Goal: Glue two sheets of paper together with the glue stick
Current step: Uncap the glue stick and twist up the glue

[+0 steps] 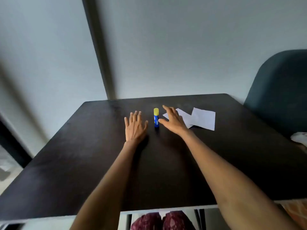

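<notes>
A blue glue stick (156, 120) with a yellow cap stands upright on the dark table (83, 155), between my two hands. My left hand (135, 127) lies flat on the table just left of it, fingers spread, holding nothing. My right hand (173, 120) hovers just right of the glue stick with fingers apart, its thumb close to the blue body but not clearly touching. Two white paper sheets lie at the right: one sheet (184, 117) is partly hidden behind my right hand, the other sheet (203, 120) overlaps it further right.
A dark teal chair back (280, 90) stands at the table's far right corner. A white object (299, 136) sits at the right edge. The table butts against a pale wall with a dark vertical strip (99, 55). My knees (162, 221) show below the near edge.
</notes>
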Demonstrator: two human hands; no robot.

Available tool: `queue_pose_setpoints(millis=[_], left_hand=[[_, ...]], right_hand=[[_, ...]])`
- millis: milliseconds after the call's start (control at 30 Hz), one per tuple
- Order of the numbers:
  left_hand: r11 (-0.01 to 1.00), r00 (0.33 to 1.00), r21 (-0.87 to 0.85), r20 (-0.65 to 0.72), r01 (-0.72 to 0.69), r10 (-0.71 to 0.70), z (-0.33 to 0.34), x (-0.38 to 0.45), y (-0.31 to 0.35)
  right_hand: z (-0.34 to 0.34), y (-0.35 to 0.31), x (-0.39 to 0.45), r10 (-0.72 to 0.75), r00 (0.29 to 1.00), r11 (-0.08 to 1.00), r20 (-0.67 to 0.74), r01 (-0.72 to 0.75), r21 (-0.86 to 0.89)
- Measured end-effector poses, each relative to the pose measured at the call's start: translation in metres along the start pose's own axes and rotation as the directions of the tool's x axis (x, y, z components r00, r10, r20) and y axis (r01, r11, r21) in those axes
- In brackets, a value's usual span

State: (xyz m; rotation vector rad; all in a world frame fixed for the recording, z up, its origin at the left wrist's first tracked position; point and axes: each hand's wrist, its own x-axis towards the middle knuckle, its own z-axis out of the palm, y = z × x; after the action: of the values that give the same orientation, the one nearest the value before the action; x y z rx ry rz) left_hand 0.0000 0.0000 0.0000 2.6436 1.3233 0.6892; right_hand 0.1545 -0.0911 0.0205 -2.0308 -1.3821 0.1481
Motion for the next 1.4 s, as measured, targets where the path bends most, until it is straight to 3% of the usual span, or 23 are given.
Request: queue_pose_setpoints(millis=[133, 233, 300, 400, 500, 567, 800, 933, 1000, 1067, 1133, 1267, 1400], left_hand=[[0.992, 0.99, -0.02, 0.063, -0.125, 0.126, -0.001, -0.006, 0.005], [0.964, 0.979, -0.22, 0.104, -0.151, 0.177, 0.0, 0.003, 0.007], [0.889, 0.985, -0.452, 0.106, -0.074, 0.136, 0.001, 0.007, 0.01], [0.684, 0.998, -0.726, 0.04, 0.068, -0.057, 0.007, 0.008, 0.012], [0.622, 0.984, -0.776, -0.014, 0.102, -0.178, 0.006, 0.015, 0.008], [0.591, 0.991, -0.799, 0.045, 0.111, -0.125, 0.001, 0.021, 0.004], [0.479, 0.977, -0.874, 0.166, 0.082, 0.135, -0.019, 0.029, -0.029], [0.429, 0.993, -0.896, 0.104, 0.117, -0.055, -0.016, 0.029, -0.043], [0.484, 0.988, -0.867, 0.049, 0.116, -0.15, -0.012, 0.028, -0.047], [0.55, 0.98, -0.828, -0.006, 0.106, -0.198, -0.009, 0.026, -0.05], [0.578, 0.973, -0.811, -0.046, 0.095, -0.224, -0.007, 0.026, -0.052], [0.576, 0.969, -0.814, -0.074, 0.079, -0.237, -0.006, 0.027, -0.05], [0.566, 0.967, -0.822, -0.089, 0.063, -0.238, -0.005, 0.029, -0.048]], right_hand=[[0.014, -0.019, 0.002, -0.007, 0.998, 0.992, -0.06, 0.015, 0.128], [0.022, -0.025, 0.016, -0.018, 0.992, 0.988, -0.127, 0.037, 0.152], [0.026, -0.028, 0.022, -0.015, 0.99, 0.978, -0.141, 0.044, 0.204], [0.034, -0.032, 0.029, -0.032, 0.993, 0.965, -0.117, 0.061, 0.253], [0.034, -0.038, 0.036, 0.028, 0.99, 0.923, -0.14, 0.028, 0.385], [0.031, -0.043, 0.042, 0.051, 0.992, 0.895, -0.118, 0.007, 0.446], [0.011, -0.058, 0.057, -0.101, 0.983, 0.824, 0.153, -0.003, 0.567], [0.013, -0.055, 0.069, 0.043, 0.998, 0.703, 0.055, -0.069, 0.708], [0.021, -0.053, 0.073, 0.146, 0.989, 0.646, 0.036, -0.123, 0.754], [0.034, -0.052, 0.076, 0.196, 0.98, 0.647, 0.044, -0.163, 0.745], [0.048, -0.049, 0.076, 0.192, 0.981, 0.723, 0.031, -0.163, 0.671], [0.067, -0.039, 0.078, 0.06, 0.997, 0.931, 0.042, -0.071, 0.358], [0.075, -0.033, 0.081, 0.031, 0.999, 0.977, 0.036, -0.038, 0.212]])
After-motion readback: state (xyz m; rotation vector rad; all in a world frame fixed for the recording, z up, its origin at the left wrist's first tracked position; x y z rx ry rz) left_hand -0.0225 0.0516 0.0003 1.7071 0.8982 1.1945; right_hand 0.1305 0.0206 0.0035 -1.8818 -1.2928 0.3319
